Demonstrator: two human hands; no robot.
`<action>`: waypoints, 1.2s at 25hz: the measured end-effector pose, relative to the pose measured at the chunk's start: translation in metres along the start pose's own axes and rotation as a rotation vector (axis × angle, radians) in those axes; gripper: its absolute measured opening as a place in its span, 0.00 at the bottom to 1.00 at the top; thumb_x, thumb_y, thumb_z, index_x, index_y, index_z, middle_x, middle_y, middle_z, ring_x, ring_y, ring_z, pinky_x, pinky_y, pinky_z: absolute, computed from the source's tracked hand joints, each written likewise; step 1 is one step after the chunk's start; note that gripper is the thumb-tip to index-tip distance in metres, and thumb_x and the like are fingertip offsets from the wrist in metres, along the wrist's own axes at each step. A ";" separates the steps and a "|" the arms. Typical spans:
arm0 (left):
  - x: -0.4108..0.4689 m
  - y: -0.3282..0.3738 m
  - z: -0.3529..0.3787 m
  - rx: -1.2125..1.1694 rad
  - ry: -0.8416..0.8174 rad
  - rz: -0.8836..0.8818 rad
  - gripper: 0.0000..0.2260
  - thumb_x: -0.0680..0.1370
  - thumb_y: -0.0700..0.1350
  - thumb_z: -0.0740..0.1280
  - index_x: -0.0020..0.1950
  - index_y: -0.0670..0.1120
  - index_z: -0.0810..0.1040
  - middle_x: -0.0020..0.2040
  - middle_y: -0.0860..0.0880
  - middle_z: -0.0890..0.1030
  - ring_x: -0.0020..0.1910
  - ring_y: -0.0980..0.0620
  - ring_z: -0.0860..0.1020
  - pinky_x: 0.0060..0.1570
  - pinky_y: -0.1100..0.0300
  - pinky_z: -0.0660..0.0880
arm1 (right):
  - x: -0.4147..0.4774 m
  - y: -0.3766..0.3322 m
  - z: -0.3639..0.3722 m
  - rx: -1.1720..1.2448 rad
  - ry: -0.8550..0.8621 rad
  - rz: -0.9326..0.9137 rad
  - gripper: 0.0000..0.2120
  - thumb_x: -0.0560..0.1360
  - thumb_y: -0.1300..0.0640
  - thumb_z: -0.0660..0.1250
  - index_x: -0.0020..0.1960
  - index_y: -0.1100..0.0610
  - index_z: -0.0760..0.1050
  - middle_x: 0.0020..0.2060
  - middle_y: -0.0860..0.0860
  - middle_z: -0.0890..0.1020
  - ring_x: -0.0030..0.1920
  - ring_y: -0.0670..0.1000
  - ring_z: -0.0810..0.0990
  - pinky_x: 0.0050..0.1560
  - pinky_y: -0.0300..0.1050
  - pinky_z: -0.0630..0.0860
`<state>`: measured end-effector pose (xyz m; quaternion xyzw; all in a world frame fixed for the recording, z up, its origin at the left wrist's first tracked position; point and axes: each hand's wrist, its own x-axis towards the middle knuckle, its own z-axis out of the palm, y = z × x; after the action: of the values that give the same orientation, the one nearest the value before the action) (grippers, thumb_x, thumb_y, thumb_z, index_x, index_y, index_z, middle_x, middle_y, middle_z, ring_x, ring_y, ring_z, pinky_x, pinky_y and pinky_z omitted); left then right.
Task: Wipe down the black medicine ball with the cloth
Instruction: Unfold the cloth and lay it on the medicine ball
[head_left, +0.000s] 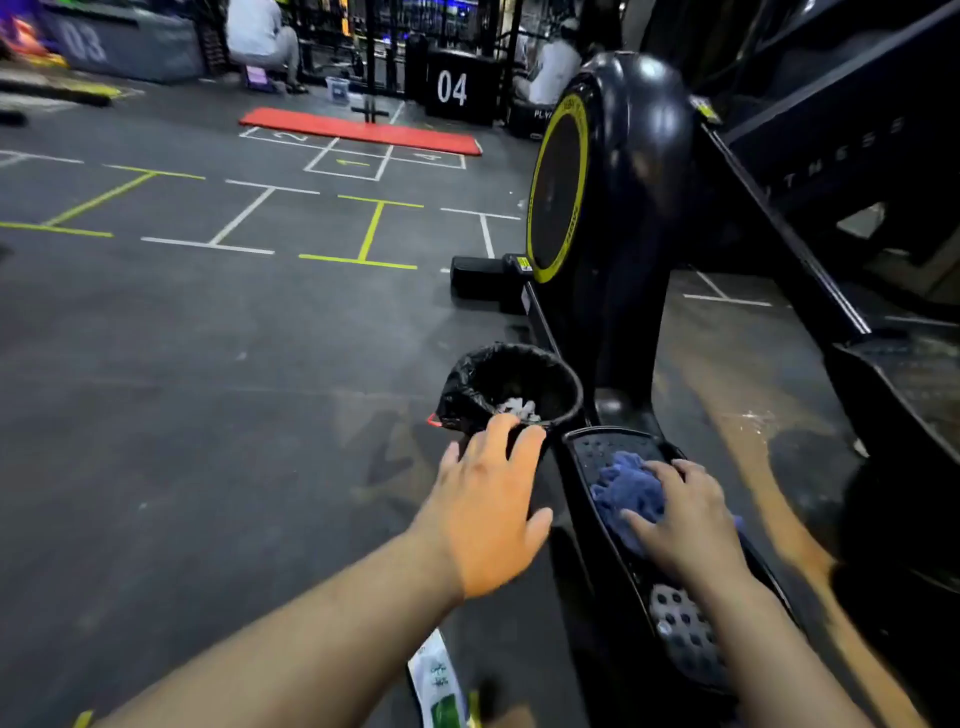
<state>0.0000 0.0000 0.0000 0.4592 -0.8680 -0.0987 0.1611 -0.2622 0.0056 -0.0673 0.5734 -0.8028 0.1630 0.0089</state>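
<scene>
Step in hand, as I read it: cloth pickup, so wiping hasn't started.

Nearest to me, a green-and-white packet (439, 686) lies on the floor (208, 364) between the forearms; it's blurred and I can't read it.

Right grip (685, 525) lies on top of the blue cloth (623, 483). Its fingers are spread over the fabric and the thumb is on the near side. I see no closed pinch, so I'd call it resting on the cloth rather than holding it. The cloth is bunched on the machine's black pedal (597, 447).

Left grip (488, 499) is empty, with its fingers relaxed and spread. It hovers over the near rim of the bin (571, 395), and I can't tell whether it touches. The bin has a black liner with some white scraps (514, 408) inside, and it stands just beside the pedal.

Ball: I can't confirm it. A dark rounded shape (893, 545) at the right edge, beyond the pedal, may be it, but it's too dark to say.

Further out are the machine's housing (613, 208) with its yellow-ringed disc, floor tape lines, a red mat (358, 130) and a black box marked 04 (452, 88). People are seated at the back.

Next move, my judgement: close the right grip fully on the cloth and lift it clear of the pedal. I'd then turn the view right to find the ball before reaching. The left grip is free to steady the ball, since it could roll under wiping pressure.
</scene>
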 end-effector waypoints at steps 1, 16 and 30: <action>-0.002 -0.006 0.003 -0.003 -0.026 -0.019 0.30 0.75 0.56 0.64 0.73 0.50 0.56 0.72 0.48 0.58 0.69 0.45 0.66 0.69 0.42 0.63 | 0.003 0.004 0.004 -0.021 -0.048 0.029 0.32 0.66 0.45 0.74 0.67 0.53 0.71 0.66 0.57 0.72 0.68 0.59 0.69 0.65 0.55 0.69; -0.026 -0.051 0.035 -0.082 -0.094 -0.067 0.28 0.74 0.56 0.67 0.70 0.52 0.62 0.66 0.52 0.63 0.61 0.47 0.73 0.61 0.52 0.71 | -0.003 -0.023 0.000 0.436 0.086 0.212 0.08 0.69 0.67 0.60 0.43 0.54 0.68 0.34 0.51 0.74 0.38 0.58 0.73 0.38 0.49 0.68; -0.043 -0.040 -0.093 -0.596 0.211 -0.543 0.14 0.72 0.55 0.66 0.35 0.46 0.72 0.30 0.50 0.75 0.40 0.48 0.81 0.42 0.56 0.75 | -0.025 -0.263 -0.144 1.267 -0.068 -0.433 0.14 0.71 0.67 0.69 0.39 0.48 0.74 0.31 0.47 0.78 0.30 0.44 0.73 0.27 0.37 0.70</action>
<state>0.0875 0.0110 0.0660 0.6124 -0.6275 -0.3370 0.3431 -0.0360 -0.0083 0.1303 0.6207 -0.4186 0.5793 -0.3223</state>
